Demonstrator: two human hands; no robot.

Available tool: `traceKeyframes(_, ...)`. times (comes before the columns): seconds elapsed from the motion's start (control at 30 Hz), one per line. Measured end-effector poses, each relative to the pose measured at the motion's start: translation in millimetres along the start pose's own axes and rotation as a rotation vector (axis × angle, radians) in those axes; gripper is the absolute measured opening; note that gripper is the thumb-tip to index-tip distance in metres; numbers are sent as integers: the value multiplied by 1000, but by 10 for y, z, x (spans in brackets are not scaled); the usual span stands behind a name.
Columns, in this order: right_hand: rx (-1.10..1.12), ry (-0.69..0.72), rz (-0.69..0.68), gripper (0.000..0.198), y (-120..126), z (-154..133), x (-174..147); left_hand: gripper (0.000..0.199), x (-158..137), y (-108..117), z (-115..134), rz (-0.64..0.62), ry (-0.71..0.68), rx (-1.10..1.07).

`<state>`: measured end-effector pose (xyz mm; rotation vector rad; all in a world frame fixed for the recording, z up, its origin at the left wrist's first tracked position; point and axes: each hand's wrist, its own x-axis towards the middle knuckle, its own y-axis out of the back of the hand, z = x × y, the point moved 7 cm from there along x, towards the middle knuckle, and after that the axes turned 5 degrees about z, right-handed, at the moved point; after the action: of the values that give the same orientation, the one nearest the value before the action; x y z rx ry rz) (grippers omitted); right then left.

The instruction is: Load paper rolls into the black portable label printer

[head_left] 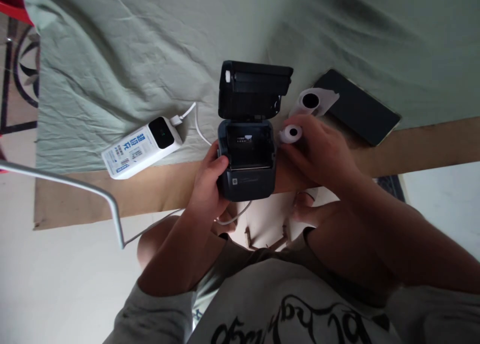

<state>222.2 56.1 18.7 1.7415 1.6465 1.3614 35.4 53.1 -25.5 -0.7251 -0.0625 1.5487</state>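
Note:
A small dark label printer (250, 184) sits at the table's front edge with its lid (255, 91) swung up, its inner bay showing. My left hand (210, 179) grips the printer's left side, thumb on the rim. Between the fingers of my right hand (318, 146) is a small white paper roll (291, 133) with a dark core hole, held just right of the open bay. Behind that hand stands a larger white paper roll (310, 101), its loose end reaching right.
A white power bank (138, 149) with a plugged-in white cable (195, 115) lies at left. A dark flat tablet-like slab (360, 106) rests at right. Green cloth (150, 44) covers the table, leaving a brown front strip (420, 144). A pale metal rod (75, 181) crosses the lower left.

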Motion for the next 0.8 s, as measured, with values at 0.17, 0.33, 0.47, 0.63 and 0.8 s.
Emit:
traceKeyframes(0.17,-11,22,16,41,71,-81,-8,28,-19,-11,0,-19,-4,-2)
traceKeyframes(0.33,16,181,321,26,447,-297,31,26,-39,-28,1,-29,-2,26)
traceKeyframes(0.47,-43,128,403,11,551,-262,98,23,-32,-33,13,-30,-28,-13)
traceKeyframes(0.63,-176,92,462,31,640,-105,114,26,-20,4,-2,4,-10,-42)
traceKeyframes(0.8,-265,-42,119,56,347,178,195,22,-17,-31,13,-44,-36,-30)
